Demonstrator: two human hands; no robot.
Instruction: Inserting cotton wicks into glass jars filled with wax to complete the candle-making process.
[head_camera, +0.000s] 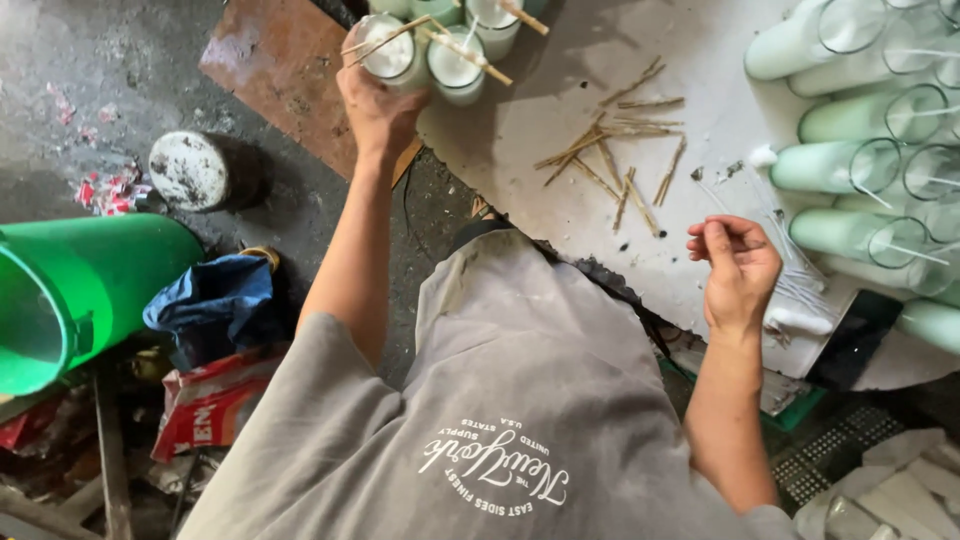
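Glass candle jar (392, 52), filled with white wax, stands upright at the far edge of the white tabletop (560, 150), mouth up, long axis vertical. Thin bamboo stick (385, 38) lies flat across its rim, running from near-left to far-right. Left hand (378, 100) wraps the jar's near side, fingers closed on the glass. Touching it on the right, a second filled jar (455, 68) with its own stick across the top; more jars just behind, partly cut off by the frame edge. Right hand (738, 270) hovers over the tabletop's near right part, well apart from the jars, palm up, fingers loosely curled toward the thumb; whether it pinches anything, cannot tell. Loose pile of sticks (615, 150) lies scattered mid-tabletop between the two hands, pointing many ways. White wicks (795, 270) lie just beside the right hand. At far right, empty pale green glasses (850, 165) lie on their sides, stacked, mouths facing right. On the floor at left: green bucket (70, 290) tipped on its side, blue cloth (215, 300), round tin (190, 170).
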